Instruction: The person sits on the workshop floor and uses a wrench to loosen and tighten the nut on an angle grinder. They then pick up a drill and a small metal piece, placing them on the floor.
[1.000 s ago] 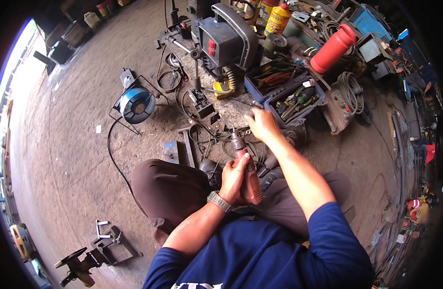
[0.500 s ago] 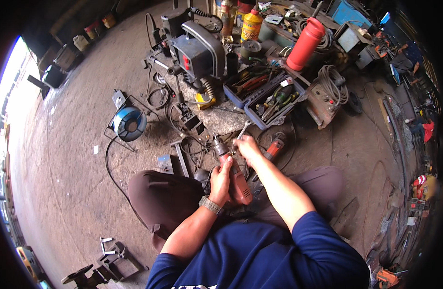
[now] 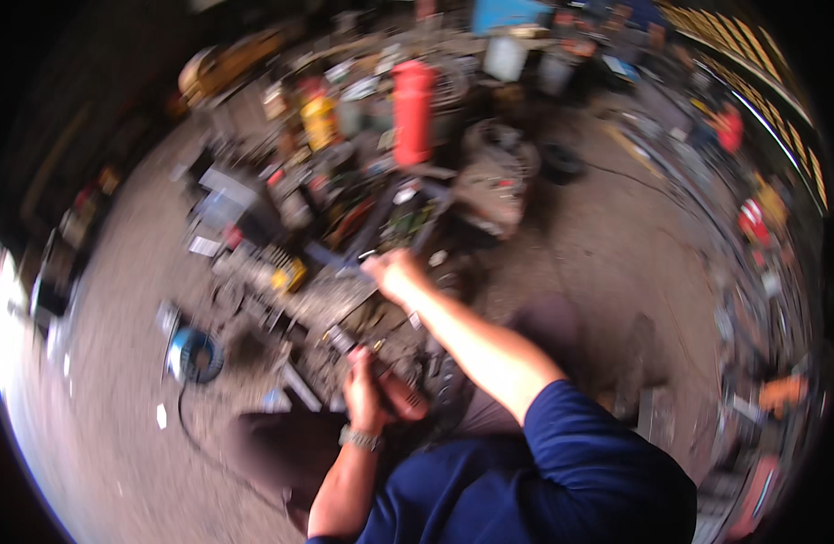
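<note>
My left hand (image 3: 363, 392) is closed round a red power drill (image 3: 402, 397), its metal chuck (image 3: 341, 339) pointing up and to the left above my lap. Stretched forward, my right hand (image 3: 395, 276) is at the near edge of an open toolbox (image 3: 324, 256). Its fingers look curled together, with a small pale glint (image 3: 366, 257) at their tips; blur hides what it belongs to. Hand tools (image 3: 406, 218) lie inside the toolbox, just beyond that hand.
A red cylinder (image 3: 413, 113) and a yellow bottle (image 3: 320, 120) stand behind the toolbox. To its right sits a rusty box-shaped machine (image 3: 491, 186). A blue reel (image 3: 196, 354) is on the floor at left, its black cable (image 3: 192, 433) running toward my knee.
My right hand has moved forward from beside the drill chuck to the toolbox edge. The left hand keeps hold of the drill. The whole view has swung and is blurred.
</note>
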`<action>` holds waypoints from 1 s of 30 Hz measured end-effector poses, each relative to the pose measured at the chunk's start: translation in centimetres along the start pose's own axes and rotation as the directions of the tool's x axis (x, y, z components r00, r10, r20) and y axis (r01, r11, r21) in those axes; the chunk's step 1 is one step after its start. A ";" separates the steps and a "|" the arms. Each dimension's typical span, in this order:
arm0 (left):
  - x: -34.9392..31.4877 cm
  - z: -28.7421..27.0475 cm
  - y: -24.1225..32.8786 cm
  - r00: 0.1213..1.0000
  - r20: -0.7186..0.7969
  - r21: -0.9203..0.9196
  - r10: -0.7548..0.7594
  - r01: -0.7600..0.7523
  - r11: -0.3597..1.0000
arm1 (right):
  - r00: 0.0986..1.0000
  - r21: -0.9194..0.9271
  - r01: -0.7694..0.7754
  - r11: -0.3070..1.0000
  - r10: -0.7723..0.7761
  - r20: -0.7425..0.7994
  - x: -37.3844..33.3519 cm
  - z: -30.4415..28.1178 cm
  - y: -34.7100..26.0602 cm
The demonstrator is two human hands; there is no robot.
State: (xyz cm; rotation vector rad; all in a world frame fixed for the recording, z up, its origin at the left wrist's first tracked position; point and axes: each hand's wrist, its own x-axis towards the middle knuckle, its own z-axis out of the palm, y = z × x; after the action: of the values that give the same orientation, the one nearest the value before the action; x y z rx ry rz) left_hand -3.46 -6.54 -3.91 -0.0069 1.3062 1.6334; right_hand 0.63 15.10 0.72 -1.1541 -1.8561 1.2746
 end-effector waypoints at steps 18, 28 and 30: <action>2.1 0.2 0.1 0.964 0.262 -0.045 0.049 -0.038 0.998 | 0.819 -0.227 -0.012 0.974 0.140 0.556 -14.7 -3.9 1.2; 3.0 -0.1 -1.0 0.944 0.325 -0.033 0.060 -0.052 0.998 | 0.841 -0.282 -0.051 0.958 0.193 0.505 -14.4 -2.4 2.7; 1.8 1.5 -1.2 0.962 0.272 -0.014 0.025 -0.022 1.000 | 0.839 -0.315 -0.058 0.947 0.218 0.499 -14.3 -2.5 3.8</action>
State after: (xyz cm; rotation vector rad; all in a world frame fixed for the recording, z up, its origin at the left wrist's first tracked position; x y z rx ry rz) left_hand -2.76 -4.34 -5.21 0.2200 1.0893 1.5977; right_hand 10.21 3.88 -1.98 -1.1817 -2.4702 1.5603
